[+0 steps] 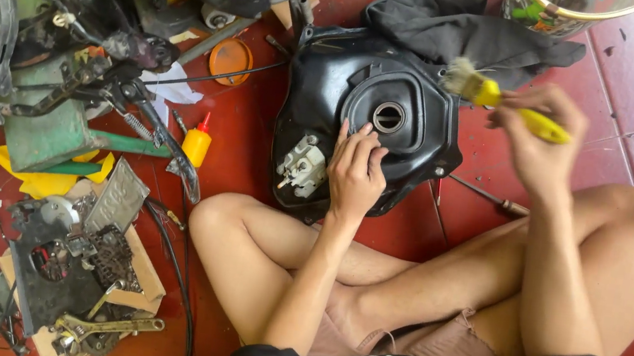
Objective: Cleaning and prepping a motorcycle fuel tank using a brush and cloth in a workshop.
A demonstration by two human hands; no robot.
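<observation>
A black fuel tank [414, 146] with a round filler opening lies on the red tiled floor in front of my crossed legs. My left hand [354, 174] rests flat on its near side, fingers together, just below the opening. My right hand [539, 136] is raised to the right of the tank and grips a paintbrush [504, 101] by its yellow handle. The brush's pale bristles point left, over the tank's upper right edge. A grey-white fitting [301, 166] sits on the tank's lower left.
A dark cloth [461, 25] lies behind the tank, with a paint tin [556, 9] beyond it. A yellow squeeze bottle [197, 143], an orange lid [231, 59], a screwdriver [490, 197], motorcycle parts and cardboard crowd the left.
</observation>
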